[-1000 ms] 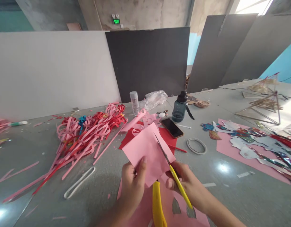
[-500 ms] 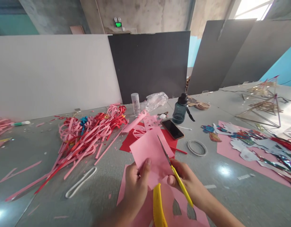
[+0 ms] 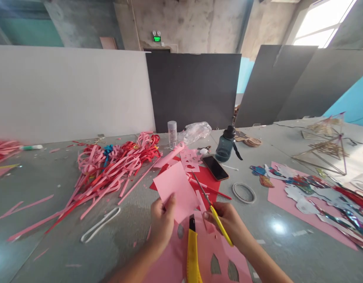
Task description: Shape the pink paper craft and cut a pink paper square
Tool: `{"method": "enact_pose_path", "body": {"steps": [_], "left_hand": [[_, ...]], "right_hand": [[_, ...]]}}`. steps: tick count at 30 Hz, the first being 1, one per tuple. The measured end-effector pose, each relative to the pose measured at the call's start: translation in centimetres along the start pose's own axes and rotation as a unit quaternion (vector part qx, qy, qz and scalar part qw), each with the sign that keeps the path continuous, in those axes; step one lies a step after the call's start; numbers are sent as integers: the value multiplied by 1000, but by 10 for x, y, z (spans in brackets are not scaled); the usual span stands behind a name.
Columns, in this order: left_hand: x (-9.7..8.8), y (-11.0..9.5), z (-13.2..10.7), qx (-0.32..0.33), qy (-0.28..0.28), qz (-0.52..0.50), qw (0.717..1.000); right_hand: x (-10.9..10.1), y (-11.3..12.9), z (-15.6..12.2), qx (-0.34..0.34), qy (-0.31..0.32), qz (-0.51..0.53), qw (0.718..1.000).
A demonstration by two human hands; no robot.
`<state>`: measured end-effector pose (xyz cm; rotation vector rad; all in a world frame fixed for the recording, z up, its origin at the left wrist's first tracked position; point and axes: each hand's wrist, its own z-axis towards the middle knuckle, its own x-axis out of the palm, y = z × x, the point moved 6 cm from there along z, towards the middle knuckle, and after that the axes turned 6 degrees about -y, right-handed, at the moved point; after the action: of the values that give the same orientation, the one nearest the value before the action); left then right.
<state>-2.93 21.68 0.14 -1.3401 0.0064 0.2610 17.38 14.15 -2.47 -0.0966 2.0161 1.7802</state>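
Between thumb and fingers, my left hand [image 3: 163,218] pinches a square of pink paper [image 3: 175,188], tilted above the table. My right hand [image 3: 225,220] grips yellow-handled scissors [image 3: 218,220], whose blades point up and away, just right of the pink square. A narrow pink paper strip [image 3: 201,202] lies between the square and the scissors, near my right fingers. Below both hands, a yellow utility knife [image 3: 192,251] rests on a larger pink sheet [image 3: 228,251] with cut-out holes.
A heap of pink and red paper strips [image 3: 119,165] lies to the left, near a white loop [image 3: 100,225]. Ahead are red paper [image 3: 210,179], a phone [image 3: 216,168] and a dark bottle [image 3: 224,147]. A tape ring [image 3: 244,193] and foil-covered cut-outs [image 3: 311,188] lie right.
The pink square has moved left with my left hand, away from the scissors. A narrow strip now shows apart from it. The utility knife is more exposed, and the view has tilted up.
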Motion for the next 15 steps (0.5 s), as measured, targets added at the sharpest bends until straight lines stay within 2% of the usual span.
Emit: {"method": "enact_pose_path", "body": {"steps": [1, 4, 5, 6, 9, 10, 12, 15], "left_hand": [[-6, 3, 12, -1, -2, 16, 1000], [-30, 21, 46, 11, 64, 104, 992], [-45, 29, 55, 24, 67, 169, 983], [-59, 38, 61, 35, 80, 236, 968], [-101, 63, 63, 27, 106, 359, 927], [-111, 66, 60, 35, 96, 385, 917], [-126, 62, 53, 68, 39, 456, 886], [-131, 44, 43, 144, -50, 513, 845]], "right_hand": [[-11, -1, 2, -5, -19, -32, 999], [-60, -11, 5, -11, -85, -141, 986], [-80, -13, 6, -23, -121, -252, 960], [-97, -18, 7, -20, -137, -291, 947], [-132, -30, 9, -24, -131, -326, 936], [-137, -33, 9, -27, -120, -328, 937], [-143, -37, 7, -35, -101, -330, 938], [-142, -40, 2, -48, -78, -332, 939]]}}
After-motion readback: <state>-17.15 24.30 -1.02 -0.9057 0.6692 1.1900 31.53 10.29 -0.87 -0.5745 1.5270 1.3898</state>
